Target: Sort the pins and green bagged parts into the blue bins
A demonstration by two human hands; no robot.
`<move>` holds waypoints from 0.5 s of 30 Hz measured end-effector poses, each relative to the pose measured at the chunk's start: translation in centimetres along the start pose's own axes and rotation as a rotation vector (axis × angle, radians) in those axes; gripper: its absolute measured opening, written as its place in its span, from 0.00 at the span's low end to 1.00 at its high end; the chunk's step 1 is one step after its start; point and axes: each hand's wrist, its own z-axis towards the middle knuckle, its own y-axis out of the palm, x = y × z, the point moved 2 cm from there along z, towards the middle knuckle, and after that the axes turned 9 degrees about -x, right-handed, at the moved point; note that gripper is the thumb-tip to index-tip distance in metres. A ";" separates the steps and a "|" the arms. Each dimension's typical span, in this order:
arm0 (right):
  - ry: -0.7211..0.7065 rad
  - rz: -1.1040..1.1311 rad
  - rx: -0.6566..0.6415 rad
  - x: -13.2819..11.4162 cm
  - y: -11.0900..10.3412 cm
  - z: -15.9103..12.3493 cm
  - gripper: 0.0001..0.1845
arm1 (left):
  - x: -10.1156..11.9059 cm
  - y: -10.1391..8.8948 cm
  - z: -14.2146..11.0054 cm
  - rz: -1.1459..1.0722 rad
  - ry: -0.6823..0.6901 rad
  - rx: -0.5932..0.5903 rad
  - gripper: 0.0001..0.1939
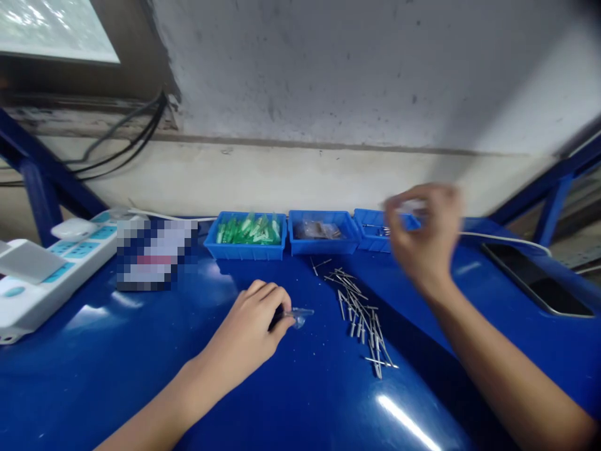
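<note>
My left hand [263, 316] is closed in a pinch on a small clear plastic bag [300, 314], held just above the blue tabletop. To its right lies a loose heap of silver blind rivets [359, 307], a few apart from the rest. My right hand [427, 232] is raised in front of the right blue bin [375, 243], smeared by motion. Its fingers are curled, and whether anything is between them cannot be made out. Thin metal pieces show inside that bin, which the hand partly covers.
A left blue bin [246, 252] holds green plastic packets; a middle bin [323, 246] holds clear and brownish ones. At left are a white power strip [79, 250] and a pixelated flat object [157, 254]. A dark phone [535, 279] lies at right. The wall stands behind.
</note>
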 end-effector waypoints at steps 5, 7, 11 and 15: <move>0.010 0.097 -0.474 -2.5 3.1 -5.0 0.18 | 1.2 -0.8 -0.1 -0.144 0.055 0.304 0.07; 0.129 0.403 -0.666 -4.4 2.5 -6.2 0.16 | 1.8 -1.3 -0.5 -0.136 0.135 0.474 0.09; 0.355 1.046 -0.945 -7.9 1.5 -7.3 0.14 | 3.2 -1.0 -1.2 -0.107 0.290 0.596 0.13; 0.401 1.103 -0.815 -8.0 1.6 -7.6 0.08 | 3.6 -0.5 -1.0 -0.126 0.308 0.489 0.14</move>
